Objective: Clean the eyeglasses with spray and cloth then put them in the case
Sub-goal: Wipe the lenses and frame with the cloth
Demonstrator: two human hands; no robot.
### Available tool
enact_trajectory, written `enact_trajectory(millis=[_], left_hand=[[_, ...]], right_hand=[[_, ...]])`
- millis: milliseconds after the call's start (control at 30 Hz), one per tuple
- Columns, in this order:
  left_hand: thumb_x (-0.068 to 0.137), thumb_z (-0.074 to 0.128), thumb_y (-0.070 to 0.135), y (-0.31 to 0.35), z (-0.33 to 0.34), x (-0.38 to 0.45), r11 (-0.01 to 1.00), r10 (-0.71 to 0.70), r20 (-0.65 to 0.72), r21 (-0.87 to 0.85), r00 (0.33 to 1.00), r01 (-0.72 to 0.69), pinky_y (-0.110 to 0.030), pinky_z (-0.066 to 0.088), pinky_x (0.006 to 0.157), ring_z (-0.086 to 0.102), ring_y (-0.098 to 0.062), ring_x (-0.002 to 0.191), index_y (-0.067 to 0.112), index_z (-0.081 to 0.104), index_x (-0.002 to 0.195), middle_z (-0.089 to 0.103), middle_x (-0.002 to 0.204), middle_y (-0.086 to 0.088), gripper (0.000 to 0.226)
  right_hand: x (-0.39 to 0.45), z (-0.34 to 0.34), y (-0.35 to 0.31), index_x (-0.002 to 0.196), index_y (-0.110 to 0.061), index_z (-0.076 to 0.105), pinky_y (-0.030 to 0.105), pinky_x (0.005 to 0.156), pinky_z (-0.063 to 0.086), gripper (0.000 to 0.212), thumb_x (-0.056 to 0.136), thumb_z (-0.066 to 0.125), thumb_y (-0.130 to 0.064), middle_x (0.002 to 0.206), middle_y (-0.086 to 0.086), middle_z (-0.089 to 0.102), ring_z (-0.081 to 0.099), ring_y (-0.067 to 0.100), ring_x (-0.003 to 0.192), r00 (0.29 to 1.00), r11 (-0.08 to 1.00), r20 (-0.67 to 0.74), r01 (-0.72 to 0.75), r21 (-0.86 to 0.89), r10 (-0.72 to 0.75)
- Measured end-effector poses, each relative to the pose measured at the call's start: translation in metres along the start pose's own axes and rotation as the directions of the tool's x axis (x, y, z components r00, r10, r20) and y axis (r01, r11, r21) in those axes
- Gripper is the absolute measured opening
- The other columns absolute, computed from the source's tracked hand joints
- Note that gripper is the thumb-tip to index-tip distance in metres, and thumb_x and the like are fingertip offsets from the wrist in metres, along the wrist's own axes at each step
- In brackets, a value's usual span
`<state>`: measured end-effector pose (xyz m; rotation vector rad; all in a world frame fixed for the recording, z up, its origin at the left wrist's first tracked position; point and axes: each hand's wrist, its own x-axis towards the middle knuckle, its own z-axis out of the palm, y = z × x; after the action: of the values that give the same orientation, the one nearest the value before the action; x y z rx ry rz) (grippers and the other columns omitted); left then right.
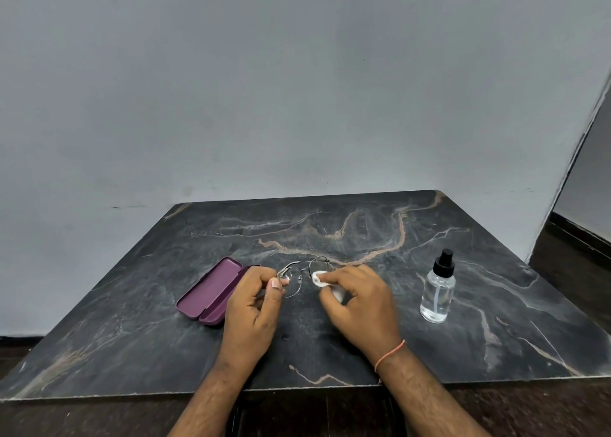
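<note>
a: status on the eyeglasses (302, 274)?

b: held just above the marble table (363, 347), mid-frame. left hand (253, 307) pinches the frame at one lens edge, thumb and forefinger closed on it. right hand (355, 299) has the white cloth (320, 278) bunched in its fingers, pressed to the other lens.

a: so wiping step.

b: looks like it. spray bottle (438, 287) stands upright to the right, well apart, cap on. can't tell if the lens is wet.

a: tips for doing it well?

b: frame is thin wire, bends easily i'd guess. support close to the lens being wiped, not the far one. light circular strokes, cloth on both faces, no twisting at the bridge.

a: case?

b: purple case (213, 291) lies open just beside the left hand, lid flat on the table. nothing seen in it. the other lens likely needs wiping too; then fold the temples and lay it in lens-up.
</note>
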<state>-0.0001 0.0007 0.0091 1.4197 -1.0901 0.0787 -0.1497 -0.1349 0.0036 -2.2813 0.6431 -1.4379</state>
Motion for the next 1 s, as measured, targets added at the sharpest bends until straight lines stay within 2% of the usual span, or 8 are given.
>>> enact_trajectory(millis=[133, 200, 267, 400, 567, 733, 867, 1000], left_hand=[[0.106, 0.05, 0.042, -0.0019, -0.001, -0.0001, 1.0, -0.018, -0.01, -0.022, 1.0, 0.018, -0.059, 0.058, 0.077, 0.073, -0.025, 0.087, 0.038, 0.065, 0.094, 0.074, 0.095, 0.0, 0.02], [0.107, 0.05, 0.043, -0.0031, -0.0014, 0.0002, 0.999, -0.029, -0.016, -0.024, 0.999, 0.028, -0.062, 0.059, 0.078, 0.073, -0.029, 0.087, 0.04, 0.066, 0.095, 0.074, 0.095, -0.002, 0.02], [0.107, 0.05, 0.043, -0.0031, -0.0015, 0.0008, 0.999, -0.04, -0.028, -0.034, 0.999, 0.039, -0.063, 0.059, 0.081, 0.073, -0.03, 0.09, 0.041, 0.067, 0.096, 0.075, 0.096, -0.003, 0.02], [0.107, 0.05, 0.042, -0.0029, -0.0018, 0.0008, 0.998, -0.042, -0.036, -0.038, 0.998, 0.041, -0.061, 0.059, 0.082, 0.073, -0.025, 0.091, 0.04, 0.066, 0.095, 0.074, 0.096, -0.001, 0.02], [0.107, 0.051, 0.044, -0.0048, -0.001, 0.0003, 0.996, -0.071, -0.027, -0.047, 0.997, 0.07, -0.064, 0.059, 0.084, 0.075, -0.026, 0.093, 0.034, 0.067, 0.095, 0.075, 0.097, -0.003, 0.022], [0.107, 0.05, 0.042, -0.004, -0.0021, 0.0006, 0.998, -0.062, -0.018, -0.032, 0.998, 0.062, -0.063, 0.059, 0.083, 0.074, -0.025, 0.093, 0.032, 0.067, 0.095, 0.075, 0.097, -0.002, 0.023], [0.106, 0.05, 0.043, -0.0013, -0.0014, 0.0012, 0.998, -0.056, -0.025, -0.018, 0.998, 0.056, -0.06, 0.058, 0.081, 0.072, -0.025, 0.09, 0.036, 0.065, 0.093, 0.074, 0.096, 0.0, 0.021], [0.106, 0.05, 0.044, -0.0027, -0.0008, 0.0012, 0.999, -0.041, -0.006, -0.025, 0.999, 0.041, -0.064, 0.057, 0.078, 0.072, -0.032, 0.086, 0.032, 0.067, 0.094, 0.074, 0.095, -0.002, 0.024]], right_hand=[[0.0055, 0.0036, 0.0053, 0.099, -0.033, 0.086, 0.015, 0.078, 0.052, 0.018, 0.086, 0.085, -0.02, 0.088, -0.019, 0.079, 0.067, 0.003, 0.082, 0.991, 0.991, -0.05, -0.128, -0.044, 0.126], [0.0064, 0.0031, 0.0046, 0.106, -0.032, 0.086, 0.01, 0.08, 0.049, 0.021, 0.089, 0.085, -0.019, 0.09, -0.019, 0.079, 0.067, 0.001, 0.083, 0.994, 0.994, -0.034, -0.107, -0.027, 0.106], [0.0054, 0.0009, 0.0031, 0.111, -0.032, 0.085, 0.016, 0.082, 0.054, 0.022, 0.092, 0.083, -0.021, 0.096, -0.019, 0.079, 0.07, 0.003, 0.09, 0.998, 0.998, -0.005, -0.065, 0.008, 0.065], [0.0014, 0.0001, 0.0011, 0.103, -0.032, 0.086, 0.019, 0.08, 0.055, 0.018, 0.088, 0.079, -0.023, 0.092, -0.019, 0.077, 0.069, 0.004, 0.091, 0.999, 1.0, 0.036, 0.004, 0.012, -0.005], [0.0056, 0.0027, 0.0046, 0.101, -0.029, 0.087, 0.001, 0.079, 0.042, 0.018, 0.088, 0.086, -0.018, 0.089, -0.016, 0.079, 0.065, 0.001, 0.083, 0.994, 0.993, -0.037, -0.105, -0.05, 0.104], [0.0064, 0.0026, 0.0045, 0.116, -0.033, 0.084, 0.02, 0.077, 0.054, 0.023, 0.096, 0.078, -0.026, 0.096, -0.018, 0.074, 0.067, 0.005, 0.089, 0.999, 0.999, 0.023, -0.049, -0.006, 0.049], [0.0016, 0.0031, 0.0019, 0.102, -0.032, 0.086, 0.023, 0.078, 0.056, 0.02, 0.088, 0.074, -0.025, 0.092, -0.019, 0.075, 0.069, 0.005, 0.092, 1.0, 1.0, 0.025, 0.008, 0.013, -0.008], [0.0048, 0.0041, 0.006, 0.098, -0.031, 0.086, 0.023, 0.077, 0.053, 0.02, 0.085, 0.082, -0.017, 0.091, -0.017, 0.078, 0.069, 0.003, 0.086, 0.993, 0.994, -0.057, -0.102, -0.044, 0.099]])
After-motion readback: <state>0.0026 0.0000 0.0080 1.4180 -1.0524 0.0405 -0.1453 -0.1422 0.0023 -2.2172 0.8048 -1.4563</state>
